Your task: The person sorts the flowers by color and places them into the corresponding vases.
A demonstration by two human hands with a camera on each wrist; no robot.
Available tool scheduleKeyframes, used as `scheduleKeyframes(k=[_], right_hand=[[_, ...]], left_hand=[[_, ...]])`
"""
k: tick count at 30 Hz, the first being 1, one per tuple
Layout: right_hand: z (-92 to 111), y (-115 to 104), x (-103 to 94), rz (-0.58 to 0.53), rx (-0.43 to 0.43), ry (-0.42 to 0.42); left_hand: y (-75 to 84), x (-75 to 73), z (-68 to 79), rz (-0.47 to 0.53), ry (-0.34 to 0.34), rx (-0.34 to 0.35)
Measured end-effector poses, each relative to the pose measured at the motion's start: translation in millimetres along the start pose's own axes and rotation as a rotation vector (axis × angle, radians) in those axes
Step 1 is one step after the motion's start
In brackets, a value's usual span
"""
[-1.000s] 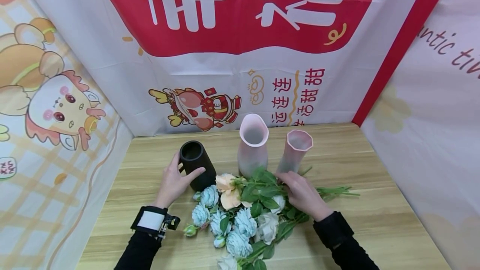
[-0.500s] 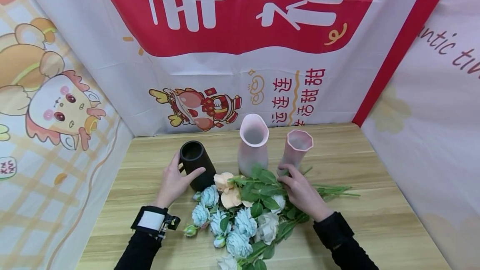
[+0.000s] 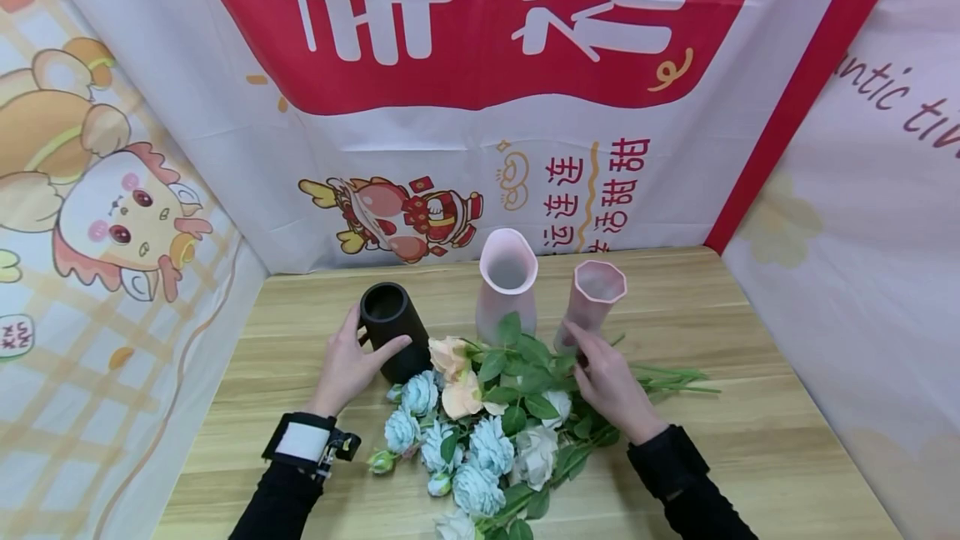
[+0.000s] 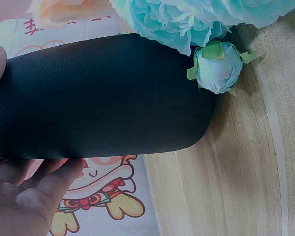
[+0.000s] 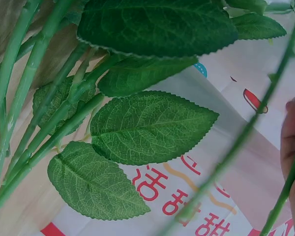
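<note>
My left hand (image 3: 348,369) grips a black vase (image 3: 393,332) around its side, thumb on the near face. The vase fills much of the left wrist view, its dark wall (image 4: 98,98) between thumb and fingers. My right hand (image 3: 611,386) pinches the green stem of a peach artificial flower (image 3: 459,390), in front of the small pink vase (image 3: 592,298). In the right wrist view, a stem (image 5: 285,196) runs along the fingers (image 5: 291,142) at the right edge. The peach bloom lies beside the black vase's base, and its leaves (image 3: 517,365) partly cover the stem.
A taller pale pink vase (image 3: 507,290) stands at the back middle. Several blue flowers (image 3: 480,486) and white flowers (image 3: 536,455) lie in front on the wooden table (image 3: 765,440), with stems (image 3: 675,382) pointing right. Printed cloth (image 3: 420,127) hangs behind the table.
My right hand has shifted slightly away from me, towards the small pink vase. The leaves and peach bloom have risen a little with it. My left hand and the black vase stay put.
</note>
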State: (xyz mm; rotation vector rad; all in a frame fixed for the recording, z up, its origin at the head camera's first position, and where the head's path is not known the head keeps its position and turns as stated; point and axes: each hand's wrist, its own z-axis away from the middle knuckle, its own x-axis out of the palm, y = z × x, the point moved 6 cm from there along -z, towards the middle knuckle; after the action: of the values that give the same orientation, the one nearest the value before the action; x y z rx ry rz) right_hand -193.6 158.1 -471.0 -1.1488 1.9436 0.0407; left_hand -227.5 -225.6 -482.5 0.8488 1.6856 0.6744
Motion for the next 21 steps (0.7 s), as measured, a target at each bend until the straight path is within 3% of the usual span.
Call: scheduleKeyframes(k=[12,21], right_hand=[[-9.4,-15.3,-15.9,-0.024,-0.132,0.076],[-15.1,-22.9,-25.4,-0.013,-0.158,0.172]], left_hand=[[-0.6,-1.6,-0.8,0.013,0.008,0.018],[-1.2,-0.4,-1.2,0.02,0.001,0.0]])
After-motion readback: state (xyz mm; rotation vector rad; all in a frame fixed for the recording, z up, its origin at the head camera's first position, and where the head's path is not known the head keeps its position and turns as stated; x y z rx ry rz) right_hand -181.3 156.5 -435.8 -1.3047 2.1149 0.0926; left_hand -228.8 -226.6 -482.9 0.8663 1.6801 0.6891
